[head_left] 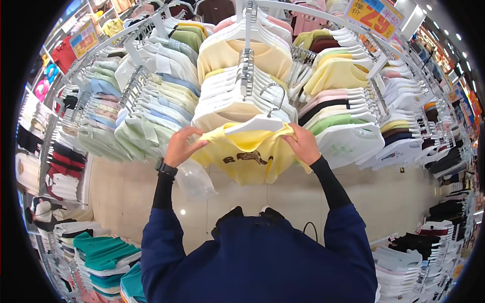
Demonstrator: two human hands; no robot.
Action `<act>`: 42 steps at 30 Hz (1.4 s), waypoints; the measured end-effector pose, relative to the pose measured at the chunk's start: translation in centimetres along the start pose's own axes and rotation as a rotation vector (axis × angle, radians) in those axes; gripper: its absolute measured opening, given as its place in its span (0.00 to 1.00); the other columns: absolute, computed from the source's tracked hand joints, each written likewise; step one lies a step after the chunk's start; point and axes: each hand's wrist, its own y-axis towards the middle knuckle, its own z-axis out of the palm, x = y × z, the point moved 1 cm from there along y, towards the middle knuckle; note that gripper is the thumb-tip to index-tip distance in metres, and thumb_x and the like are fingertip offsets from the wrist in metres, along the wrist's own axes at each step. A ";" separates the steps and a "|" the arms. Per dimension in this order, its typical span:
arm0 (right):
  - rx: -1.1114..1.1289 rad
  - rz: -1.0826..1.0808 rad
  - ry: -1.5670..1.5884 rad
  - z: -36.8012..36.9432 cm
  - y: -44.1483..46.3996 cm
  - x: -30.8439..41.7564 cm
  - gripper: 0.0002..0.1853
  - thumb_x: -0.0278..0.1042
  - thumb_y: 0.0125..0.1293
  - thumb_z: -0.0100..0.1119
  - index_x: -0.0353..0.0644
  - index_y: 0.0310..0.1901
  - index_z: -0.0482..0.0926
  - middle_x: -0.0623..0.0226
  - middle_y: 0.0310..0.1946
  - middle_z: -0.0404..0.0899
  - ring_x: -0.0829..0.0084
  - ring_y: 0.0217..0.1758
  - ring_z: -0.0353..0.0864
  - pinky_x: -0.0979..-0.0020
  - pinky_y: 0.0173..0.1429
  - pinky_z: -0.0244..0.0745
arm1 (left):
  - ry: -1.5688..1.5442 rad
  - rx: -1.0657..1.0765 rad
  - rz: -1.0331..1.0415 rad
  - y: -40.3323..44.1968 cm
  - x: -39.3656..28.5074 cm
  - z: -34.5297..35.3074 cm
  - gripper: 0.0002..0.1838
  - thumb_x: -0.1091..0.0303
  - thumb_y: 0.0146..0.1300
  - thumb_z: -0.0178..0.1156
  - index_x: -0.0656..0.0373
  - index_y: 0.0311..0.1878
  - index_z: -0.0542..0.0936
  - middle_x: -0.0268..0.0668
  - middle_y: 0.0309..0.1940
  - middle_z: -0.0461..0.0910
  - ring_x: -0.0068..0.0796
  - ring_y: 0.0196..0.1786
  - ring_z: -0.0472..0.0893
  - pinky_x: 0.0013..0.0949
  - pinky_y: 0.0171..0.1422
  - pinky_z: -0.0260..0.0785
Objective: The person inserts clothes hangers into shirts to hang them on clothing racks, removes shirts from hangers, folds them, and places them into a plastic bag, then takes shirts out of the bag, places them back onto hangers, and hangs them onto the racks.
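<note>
A yellow T-shirt (242, 151) with a brown print on its front hangs on a white hanger (255, 123) whose metal hook (275, 98) points up, apart from the rail. My left hand (183, 146), with a dark watch on the wrist, grips the shirt at its left shoulder. On the opposite shoulder, my right hand (304, 143) pinches the fabric. A clear plastic bag (194, 179) shows below my left hand. Just behind the shirt, cream and white tops (222, 111) hang on a rack arm (246, 65).
Racks of light-coloured shirts (159, 101) stand to the left, and more hanging shirts (348, 136) to the right. Price signs (374, 17) are fixed above the curved rail. Green folded-looking garments (106, 252) sit at the lower left. Tiled floor (121, 187) lies below.
</note>
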 end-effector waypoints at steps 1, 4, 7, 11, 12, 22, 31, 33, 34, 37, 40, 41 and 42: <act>0.008 0.000 0.001 0.1 0.0 0.1 0.17 0.46 0.65 0.62 0.41 0.46 0.76 0.54 0.34 0.80 0.49 0.39 0.79 0.57 0.39 0.73 | 0.023 -0.042 0.057 0.0 -0.7 -0.3 0.21 0.55 0.52 0.73 0.55 0.45 0.83 0.36 0.38 0.84 0.40 0.39 0.83 0.35 0.41 0.74; 0.021 -0.023 -0.011 0.7 -0.3 0.7 0.17 0.46 0.65 0.62 0.41 0.46 0.76 0.54 0.35 0.80 0.49 0.39 0.79 0.57 0.40 0.73 | 0.252 -0.031 0.166 -0.1 -3.1 0.0 0.19 0.55 0.54 0.71 0.53 0.46 0.82 0.36 0.38 0.82 0.40 0.36 0.82 0.37 0.38 0.74; 0.011 -0.065 -0.025 0.7 0.1 1.9 0.17 0.46 0.65 0.62 0.41 0.46 0.76 0.55 0.36 0.81 0.50 0.40 0.80 0.57 0.39 0.73 | 0.447 0.109 0.180 0.4 -2.7 1.6 0.15 0.57 0.57 0.67 0.55 0.42 0.79 0.36 0.31 0.80 0.42 0.32 0.82 0.41 0.34 0.73; 0.040 -0.024 -0.071 0.2 0.4 2.7 0.17 0.44 0.66 0.61 0.41 0.47 0.74 0.56 0.38 0.80 0.50 0.41 0.79 0.57 0.40 0.73 | 0.543 0.046 0.139 0.9 -1.6 2.8 0.13 0.58 0.58 0.64 0.55 0.37 0.75 0.38 0.28 0.80 0.44 0.29 0.81 0.43 0.30 0.71; 0.042 -0.038 -0.081 -0.1 0.4 2.9 0.17 0.44 0.66 0.61 0.41 0.48 0.74 0.56 0.38 0.80 0.50 0.42 0.79 0.57 0.40 0.73 | 0.535 0.029 0.153 1.0 -1.3 2.6 0.13 0.59 0.57 0.64 0.56 0.37 0.73 0.38 0.27 0.80 0.44 0.29 0.81 0.44 0.30 0.71; 0.085 0.016 -0.014 -0.2 -2.6 -1.5 0.16 0.38 0.62 0.65 0.41 0.47 0.73 0.52 0.32 0.80 0.46 0.40 0.79 0.55 0.41 0.73 | 0.414 -0.042 0.132 0.1 3.2 2.0 0.14 0.57 0.56 0.66 0.53 0.38 0.76 0.39 0.23 0.79 0.46 0.28 0.80 0.46 0.29 0.69; 0.278 0.109 -0.231 0.3 -6.0 -6.5 0.19 0.38 0.58 0.67 0.39 0.46 0.72 0.52 0.37 0.79 0.48 0.43 0.79 0.56 0.44 0.74 | 0.364 0.010 0.136 0.6 2.4 1.9 0.16 0.49 0.59 0.65 0.53 0.36 0.79 0.41 0.20 0.78 0.45 0.26 0.80 0.47 0.29 0.69; 0.367 0.039 -0.311 -0.3 -5.9 -6.0 0.21 0.39 0.59 0.66 0.39 0.49 0.72 0.52 0.44 0.79 0.49 0.48 0.78 0.56 0.48 0.74 | 0.381 0.039 0.128 1.1 2.9 2.6 0.17 0.48 0.58 0.65 0.53 0.35 0.79 0.41 0.19 0.78 0.45 0.26 0.80 0.48 0.29 0.69; 0.311 -0.007 -0.220 -0.2 -5.2 -5.2 0.22 0.40 0.60 0.65 0.39 0.51 0.71 0.52 0.46 0.78 0.50 0.50 0.78 0.55 0.49 0.73 | 0.389 0.053 0.128 1.5 3.2 3.0 0.18 0.47 0.58 0.65 0.53 0.35 0.79 0.41 0.19 0.78 0.46 0.26 0.80 0.48 0.29 0.69; 0.203 -0.055 -0.035 1.9 -1.9 -3.2 0.24 0.43 0.64 0.62 0.38 0.55 0.70 0.51 0.51 0.76 0.49 0.53 0.76 0.54 0.52 0.72 | 0.454 0.109 0.082 2.5 4.5 4.0 0.20 0.45 0.57 0.65 0.52 0.37 0.82 0.43 0.21 0.80 0.47 0.28 0.81 0.48 0.31 0.71; 0.214 0.024 -0.049 4.7 -0.5 -5.2 0.24 0.44 0.67 0.59 0.37 0.56 0.69 0.49 0.49 0.77 0.46 0.53 0.76 0.54 0.52 0.72 | 0.444 0.150 0.045 3.2 6.5 4.5 0.22 0.43 0.56 0.66 0.52 0.41 0.83 0.45 0.24 0.81 0.49 0.30 0.82 0.48 0.34 0.73; 0.206 0.023 -0.066 5.4 -0.1 -6.0 0.23 0.44 0.67 0.58 0.37 0.57 0.69 0.49 0.49 0.77 0.46 0.53 0.75 0.55 0.52 0.72 | 0.431 0.188 0.004 3.3 6.9 4.6 0.25 0.41 0.55 0.67 0.51 0.44 0.84 0.47 0.27 0.82 0.50 0.33 0.83 0.48 0.36 0.74; 0.203 0.024 -0.080 6.2 0.0 -6.7 0.23 0.44 0.68 0.57 0.37 0.57 0.70 0.48 0.48 0.77 0.45 0.52 0.75 0.55 0.53 0.72 | 0.397 0.206 0.008 3.5 7.3 4.7 0.25 0.41 0.54 0.67 0.51 0.45 0.84 0.47 0.28 0.83 0.50 0.34 0.83 0.48 0.37 0.74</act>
